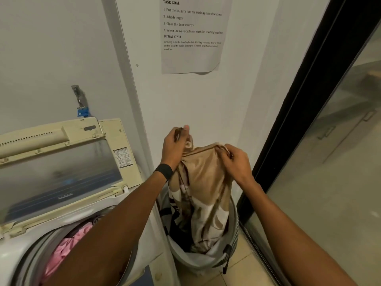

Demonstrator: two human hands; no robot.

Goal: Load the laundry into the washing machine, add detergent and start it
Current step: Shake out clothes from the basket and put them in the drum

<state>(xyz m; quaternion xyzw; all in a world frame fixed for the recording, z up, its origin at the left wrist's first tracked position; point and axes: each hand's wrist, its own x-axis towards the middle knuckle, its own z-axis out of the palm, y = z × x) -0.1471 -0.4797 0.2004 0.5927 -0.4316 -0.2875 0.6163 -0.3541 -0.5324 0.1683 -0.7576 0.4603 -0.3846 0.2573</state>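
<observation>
Head: cloth (203, 182) top between hands (174, 150) (237, 165)

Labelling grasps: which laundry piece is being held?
The tan patterned cloth: left hand and right hand grip its top. Pink garment lies in the drum, dark piece in the basket.

Soft tan cloth (203, 178) with slight sheen, yellowed plastic lid (61, 162) with glossy, perhaps glass, pane.

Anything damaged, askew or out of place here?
The white printed paper sheet on the wall curls away at its lower right corner. The open washing machine lid has a cream plastic frame, yellowed and chipped along its lower edge.
</observation>
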